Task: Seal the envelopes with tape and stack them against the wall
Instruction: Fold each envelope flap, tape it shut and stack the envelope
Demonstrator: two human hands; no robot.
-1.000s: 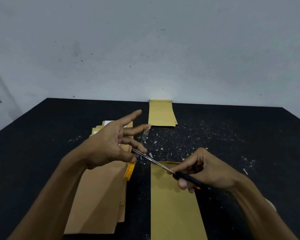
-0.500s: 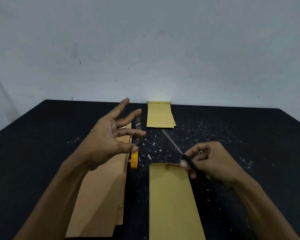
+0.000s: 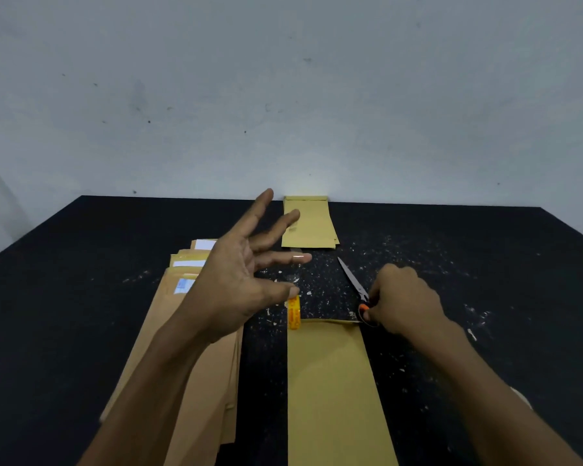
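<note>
Scissors (image 3: 353,280) went down onto the surface (image 3: 485,264), the right hand (image 3: 404,301) gripping their handle; the left hand (image 3: 239,274) spread wide, tape strip (image 3: 296,257) on a finger.

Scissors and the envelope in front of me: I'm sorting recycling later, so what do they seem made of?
The scissors: blades look like bare metal, grey with a dull sheen; the handle looks like plastic, black with an orange part, mostly hidden by the right hand. The envelope: matte yellow-brown paper, probably kraft, flat with crisp edges.
</note>
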